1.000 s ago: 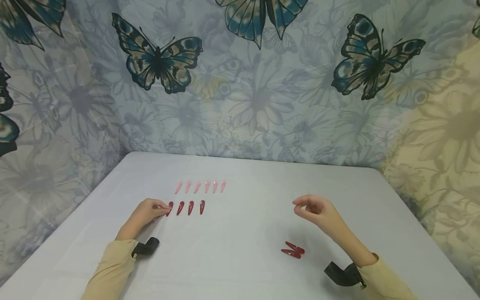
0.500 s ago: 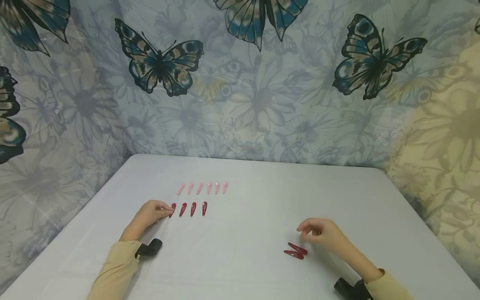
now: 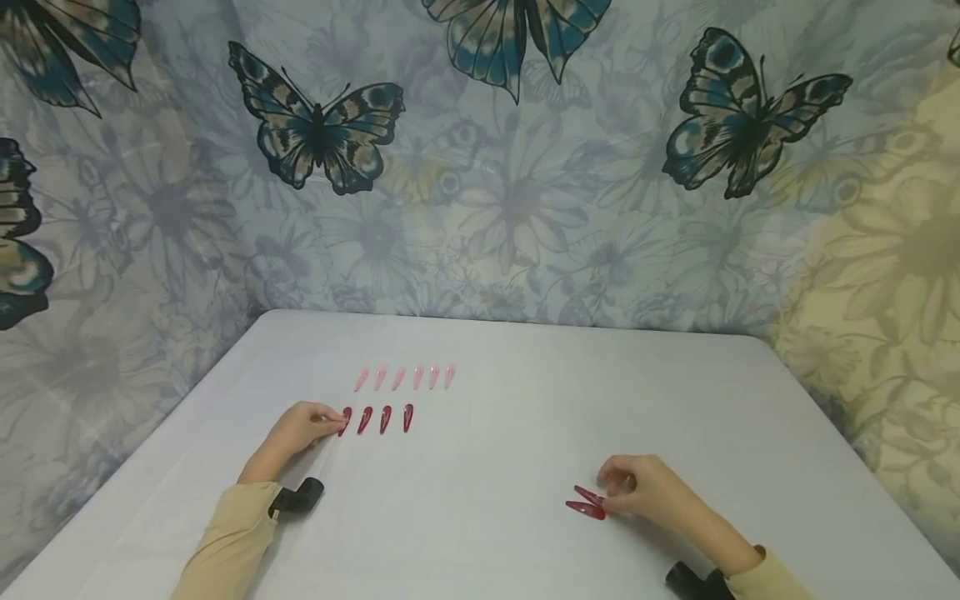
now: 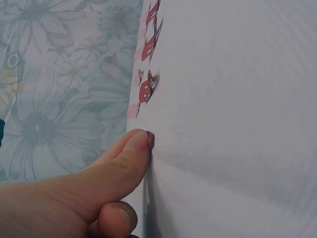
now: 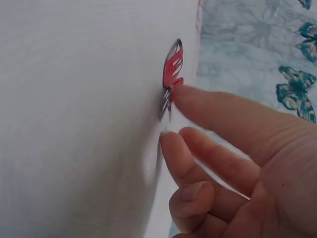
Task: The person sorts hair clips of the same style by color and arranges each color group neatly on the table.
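In the head view my left hand [image 3: 306,427] pinches the leftmost red snap hair clip [image 3: 345,422] of a row lying on the white table. The left wrist view has its thumb [image 4: 132,153] on that clip, and the index finger is mostly hidden behind. Over at the right, my right hand [image 3: 648,490] is down at two red snap hair clips [image 3: 585,508] lying in a V. In the right wrist view its thumb [image 5: 198,101] is right at a red clip [image 5: 173,69], with the index fingertip apart below and the other fingers bent.
Other red clips [image 3: 386,419] stand in line right of my left hand. Behind them runs a row of several pink hair clips [image 3: 417,377]. The white table [image 3: 487,517] ends at a wall covering [image 3: 517,208] with butterflies and flowers.
My right hand has come down and toward me, from above the table to the two red clips. The left hand stays at the leftmost red clip. The view has shifted slightly.
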Action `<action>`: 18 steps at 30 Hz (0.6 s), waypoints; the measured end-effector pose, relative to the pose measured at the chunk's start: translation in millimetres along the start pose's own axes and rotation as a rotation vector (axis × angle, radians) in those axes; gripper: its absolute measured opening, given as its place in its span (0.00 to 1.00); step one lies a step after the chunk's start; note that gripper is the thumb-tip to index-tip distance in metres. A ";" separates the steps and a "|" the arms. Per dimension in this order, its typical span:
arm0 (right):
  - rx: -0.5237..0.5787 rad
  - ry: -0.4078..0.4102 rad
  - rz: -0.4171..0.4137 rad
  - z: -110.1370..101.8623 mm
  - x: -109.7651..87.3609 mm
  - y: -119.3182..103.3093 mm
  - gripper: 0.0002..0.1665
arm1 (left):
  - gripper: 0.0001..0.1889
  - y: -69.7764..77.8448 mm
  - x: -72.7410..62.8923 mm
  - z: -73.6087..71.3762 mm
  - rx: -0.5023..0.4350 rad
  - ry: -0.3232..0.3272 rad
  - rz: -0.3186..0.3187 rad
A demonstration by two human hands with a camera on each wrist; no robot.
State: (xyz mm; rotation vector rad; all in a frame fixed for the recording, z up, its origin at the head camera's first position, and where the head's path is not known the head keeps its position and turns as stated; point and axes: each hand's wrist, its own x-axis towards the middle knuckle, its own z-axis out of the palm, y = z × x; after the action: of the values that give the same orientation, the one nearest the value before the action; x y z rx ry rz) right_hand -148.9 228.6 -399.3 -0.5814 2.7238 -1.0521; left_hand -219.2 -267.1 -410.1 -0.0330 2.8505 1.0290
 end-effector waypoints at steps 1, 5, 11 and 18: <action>-0.007 0.004 -0.005 -0.3 -0.3 0.3 0.12 | 0.09 0.8 0.6 -0.2 0.001 -0.003 -0.001; -0.005 0.002 0.002 -0.2 -1.2 0.4 0.11 | 0.10 3.1 1.6 -1.3 0.010 -0.010 -0.012; 0.030 -0.020 0.004 0.6 -0.4 2.3 0.08 | 0.10 4.7 1.8 -3.1 0.015 0.004 0.030; 0.031 0.014 -0.015 1.5 0.4 8.2 0.05 | 0.10 3.7 0.7 -1.7 0.012 -0.006 0.016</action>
State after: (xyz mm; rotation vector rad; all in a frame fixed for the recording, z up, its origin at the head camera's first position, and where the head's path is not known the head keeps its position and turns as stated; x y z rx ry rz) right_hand -151.3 233.0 -405.9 -0.5934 2.7141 -1.1033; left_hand -220.3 -265.4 -406.5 -0.0052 2.8557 1.0133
